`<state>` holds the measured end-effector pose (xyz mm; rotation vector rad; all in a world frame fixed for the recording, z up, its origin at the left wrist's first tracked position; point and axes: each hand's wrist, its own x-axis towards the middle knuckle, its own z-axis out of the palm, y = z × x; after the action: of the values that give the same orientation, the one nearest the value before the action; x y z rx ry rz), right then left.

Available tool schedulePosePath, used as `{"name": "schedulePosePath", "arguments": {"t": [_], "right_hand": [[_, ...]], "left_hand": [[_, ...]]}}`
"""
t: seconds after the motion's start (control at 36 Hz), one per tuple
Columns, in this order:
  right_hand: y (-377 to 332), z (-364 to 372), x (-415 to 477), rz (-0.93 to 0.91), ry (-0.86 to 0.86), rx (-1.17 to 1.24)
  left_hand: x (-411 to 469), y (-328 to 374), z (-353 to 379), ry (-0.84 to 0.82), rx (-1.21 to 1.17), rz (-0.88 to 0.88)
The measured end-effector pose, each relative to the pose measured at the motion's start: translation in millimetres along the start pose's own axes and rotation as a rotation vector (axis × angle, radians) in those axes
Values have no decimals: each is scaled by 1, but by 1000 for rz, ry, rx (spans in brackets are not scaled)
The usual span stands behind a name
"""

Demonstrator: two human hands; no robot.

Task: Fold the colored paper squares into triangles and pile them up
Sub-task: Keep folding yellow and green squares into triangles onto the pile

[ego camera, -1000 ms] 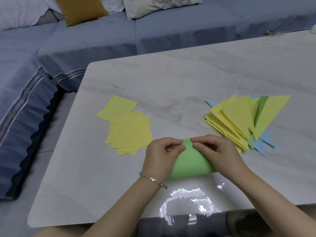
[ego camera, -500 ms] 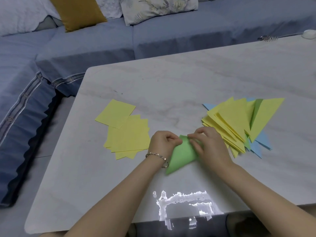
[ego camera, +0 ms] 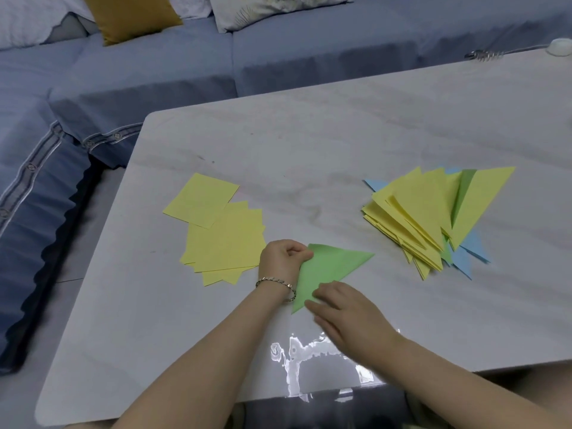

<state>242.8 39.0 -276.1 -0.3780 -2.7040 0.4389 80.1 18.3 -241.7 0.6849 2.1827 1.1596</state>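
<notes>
- Pale marbled table (ego camera: 309,144): the working surface, carrying all the paper.
- Green triangle (ego camera: 332,267): one folded sheet, lying flat near our edge of the table between the two lots of paper. Its square corner sits upper left. The long folded edge runs from a near tip, low and left, out to a tip at the right, and that right tip points towards the finished pile.
- Left hand (ego camera: 283,258): fingers curled, pinching the triangle's square corner; bracelet (ego camera: 275,281) on the wrist.
- Right hand (ego camera: 346,308): fingers laid out straight, pressing the long edge near its lower tip and gripping nothing.
- Pile of folded triangles (ego camera: 433,218): mostly yellow, some blue and green showing beneath, fanned out. It lies right of the green triangle and farther from us, apart from it. We judge the right hand the nearer one for the transfer, once the crease is set.
- Stack of yellow squares (ego camera: 226,243): unfolded, loosely spread, just beside the left hand.
- Blue sofa (ego camera: 154,72) with mustard cushion (ego camera: 130,13): beyond the table.
</notes>
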Motion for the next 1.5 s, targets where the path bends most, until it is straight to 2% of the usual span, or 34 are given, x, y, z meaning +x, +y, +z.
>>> {"name": "schedulePosePath", "arguments": {"t": [0.19, 0.33, 0.61, 0.89, 0.94, 1.03, 1.08, 1.17, 1.25, 1.39, 1.44, 1.5], "right_hand": [[-25, 11, 7, -82, -18, 23], [-18, 6, 3, -126, -14, -34], [32, -31, -8, 283, 3, -136], [45, -43, 0, 465, 73, -226], [38, -45, 1, 368, 112, -195], [24, -50, 1, 34, 141, -125], [18, -53, 3, -126, 184, -71], [23, -53, 4, -237, 225, -29], [42, -61, 7, -207, 265, -71], [81, -99, 15, 16, 478, -212], [92, -106, 16, 142, 471, -289], [99, -104, 14, 278, 383, -284]], "left_hand": [[0, -3, 2, 22, -5, 9], [-1, -2, 1, 8, 7, 30], [-3, -1, 0, 5, -12, 23], [-12, 4, -4, 17, -93, -31], [-18, 8, -8, 18, -216, -89], [-29, 19, -15, -34, -364, -150], [-37, 25, -20, -89, -417, -153], [-44, 29, -28, -145, -423, -122], [-40, 21, -39, -118, -288, -58], [-26, -4, -68, 79, 311, 110], [-20, -12, -78, 99, 476, 153], [-13, -21, -85, 67, 637, 140]]}}
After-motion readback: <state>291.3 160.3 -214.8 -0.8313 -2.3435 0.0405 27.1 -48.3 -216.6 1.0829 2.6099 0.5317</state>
